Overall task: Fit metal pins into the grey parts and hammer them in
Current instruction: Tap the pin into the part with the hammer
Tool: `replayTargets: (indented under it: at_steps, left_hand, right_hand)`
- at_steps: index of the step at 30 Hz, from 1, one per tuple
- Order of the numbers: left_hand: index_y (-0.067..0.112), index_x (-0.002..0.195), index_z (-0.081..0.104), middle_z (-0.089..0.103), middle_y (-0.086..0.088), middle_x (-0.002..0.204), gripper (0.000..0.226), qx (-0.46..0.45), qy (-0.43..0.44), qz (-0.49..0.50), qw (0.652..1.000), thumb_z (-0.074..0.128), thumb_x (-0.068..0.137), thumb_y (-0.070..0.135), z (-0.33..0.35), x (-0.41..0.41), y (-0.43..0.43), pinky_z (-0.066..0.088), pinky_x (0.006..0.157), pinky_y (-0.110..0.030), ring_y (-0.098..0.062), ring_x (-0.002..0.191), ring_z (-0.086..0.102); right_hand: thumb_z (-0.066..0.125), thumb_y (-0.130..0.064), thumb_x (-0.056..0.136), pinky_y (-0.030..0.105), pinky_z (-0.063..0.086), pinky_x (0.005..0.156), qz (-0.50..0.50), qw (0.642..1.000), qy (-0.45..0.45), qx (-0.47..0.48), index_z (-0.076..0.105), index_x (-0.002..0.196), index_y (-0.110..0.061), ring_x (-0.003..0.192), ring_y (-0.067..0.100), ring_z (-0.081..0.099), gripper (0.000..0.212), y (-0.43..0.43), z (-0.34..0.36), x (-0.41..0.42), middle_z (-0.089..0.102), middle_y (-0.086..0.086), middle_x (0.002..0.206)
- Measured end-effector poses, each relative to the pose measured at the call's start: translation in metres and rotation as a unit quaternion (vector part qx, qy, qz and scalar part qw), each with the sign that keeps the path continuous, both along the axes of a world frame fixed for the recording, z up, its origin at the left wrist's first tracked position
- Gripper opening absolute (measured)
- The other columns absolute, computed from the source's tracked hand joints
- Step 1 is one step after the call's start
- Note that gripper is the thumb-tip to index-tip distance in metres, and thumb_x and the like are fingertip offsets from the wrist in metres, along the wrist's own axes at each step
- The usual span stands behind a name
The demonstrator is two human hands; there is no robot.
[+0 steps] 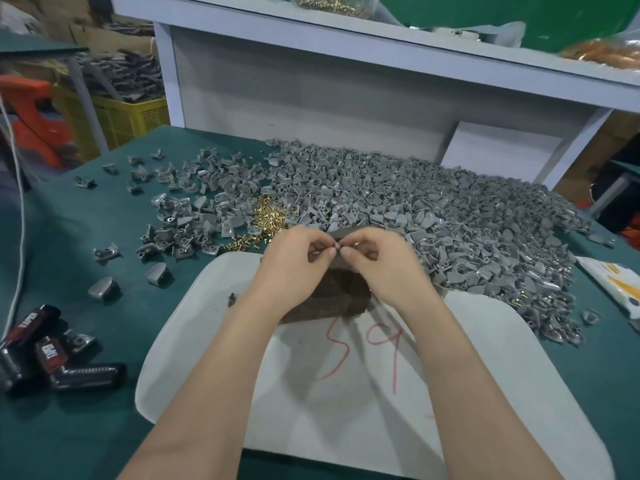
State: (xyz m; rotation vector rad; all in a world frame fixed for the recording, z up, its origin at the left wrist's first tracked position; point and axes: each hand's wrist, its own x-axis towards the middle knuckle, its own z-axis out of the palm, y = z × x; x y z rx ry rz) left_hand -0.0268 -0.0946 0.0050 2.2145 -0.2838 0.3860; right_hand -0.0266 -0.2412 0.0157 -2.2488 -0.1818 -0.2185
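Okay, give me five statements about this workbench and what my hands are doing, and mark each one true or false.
1. The left hand and right hand meet above the dark block, pinching a small piece. True.
2. The brass pins lie right of the grey parts heap. False: they lie at its left edge, just beyond the left hand.
3. The white mat bears red writing. True.
4. The right hand grips a hammer. False: it only pinches the small piece.
5. The yellow crate stands on the green table. False: it stands beyond the table, at far left.
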Motion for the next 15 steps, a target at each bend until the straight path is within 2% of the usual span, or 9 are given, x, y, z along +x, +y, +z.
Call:
replayTargets:
  at_steps: [2,4,6,7,8,9,11,13,15]
  left_hand:
    - [0.016,0.111,0.068,0.063,0.006,0.103,0.023,-0.053,-0.011,0.053,0.997,0.060,0.091,0.022,-0.001,0.003,0.004,0.035,0.078,-0.014,-0.006,0.088,0.054]
    - [0.017,0.116,0.064,0.062,0.005,0.112,0.025,-0.143,-0.016,0.129,0.981,0.057,0.093,0.022,0.000,0.007,0.010,0.035,0.083,-0.014,-0.005,0.094,0.055]
    - [0.016,0.117,0.062,0.062,0.005,0.113,0.025,-0.253,-0.004,0.182,0.950,0.054,0.093,0.018,0.001,0.010,0.016,0.039,0.088,-0.018,-0.007,0.100,0.056]
    - [0.015,0.117,0.062,0.063,0.004,0.111,0.025,-0.307,0.008,0.197,0.931,0.053,0.094,0.015,0.001,0.011,0.019,0.041,0.088,-0.018,-0.007,0.100,0.057]
    - [0.015,0.115,0.061,0.063,0.005,0.108,0.024,-0.355,0.020,0.208,0.911,0.052,0.094,0.012,0.001,0.012,0.021,0.042,0.084,-0.013,-0.006,0.097,0.057]
    - [0.016,0.113,0.061,0.062,0.007,0.104,0.022,-0.394,0.030,0.219,0.892,0.052,0.093,0.011,0.000,0.013,0.023,0.042,0.077,-0.008,-0.005,0.093,0.056]
    - [0.017,0.108,0.061,0.059,0.010,0.097,0.020,-0.448,0.040,0.240,0.860,0.051,0.093,0.009,-0.003,0.015,0.027,0.040,0.070,-0.008,-0.003,0.089,0.054]
    - [0.017,0.109,0.060,0.058,0.009,0.097,0.022,-0.482,0.045,0.256,0.837,0.049,0.092,0.008,-0.004,0.017,0.030,0.040,0.075,-0.015,-0.003,0.087,0.053]
    - [0.016,0.109,0.059,0.058,0.007,0.098,0.022,-0.503,0.040,0.271,0.820,0.047,0.092,0.006,-0.005,0.018,0.033,0.042,0.082,-0.021,-0.005,0.087,0.054]
  right_hand:
    - [0.061,-0.016,0.090,0.009,0.047,0.062,-0.093,0.994,-0.046,0.029,0.063,0.102,-0.025,0.074,-0.002,0.057,0.016,-0.010,0.008,0.014,0.066,-0.007,0.096]
    - [0.057,-0.012,0.091,0.010,0.046,0.055,-0.179,0.981,-0.044,0.065,0.043,0.136,-0.026,0.071,0.001,0.054,0.049,-0.026,0.022,0.031,0.057,-0.003,0.125]
    - [0.055,-0.009,0.091,0.028,0.054,0.079,-0.209,0.977,0.035,0.018,0.008,0.149,-0.037,0.095,0.015,0.057,0.079,-0.036,0.030,0.043,0.026,0.005,0.153]
    - [0.054,-0.009,0.091,0.040,0.051,0.092,-0.203,0.976,0.067,-0.032,0.001,0.148,-0.040,0.111,0.022,0.054,0.083,-0.035,0.030,0.045,0.013,0.008,0.157]
    - [0.053,-0.010,0.092,0.046,0.046,0.099,-0.186,0.976,0.079,-0.076,0.004,0.149,-0.038,0.119,0.026,0.050,0.081,-0.031,0.027,0.045,0.011,0.010,0.157]
    - [0.053,-0.012,0.092,0.044,0.043,0.101,-0.161,0.979,0.071,-0.102,0.014,0.149,-0.033,0.115,0.023,0.051,0.073,-0.025,0.023,0.043,0.021,0.009,0.155]
    - [0.053,-0.016,0.094,0.027,0.043,0.092,-0.106,0.989,0.022,-0.099,0.041,0.141,-0.024,0.097,0.013,0.055,0.049,-0.008,0.017,0.035,0.051,0.004,0.136]
    - [0.054,-0.017,0.094,0.020,0.045,0.080,-0.049,0.995,0.010,-0.080,0.057,0.127,-0.023,0.088,0.010,0.060,0.034,0.011,0.016,0.031,0.064,-0.001,0.115]
    - [0.056,-0.020,0.092,0.024,0.045,0.086,0.005,0.994,0.013,-0.106,0.063,0.119,-0.023,0.092,0.012,0.061,0.028,0.033,0.017,0.031,0.067,-0.003,0.108]
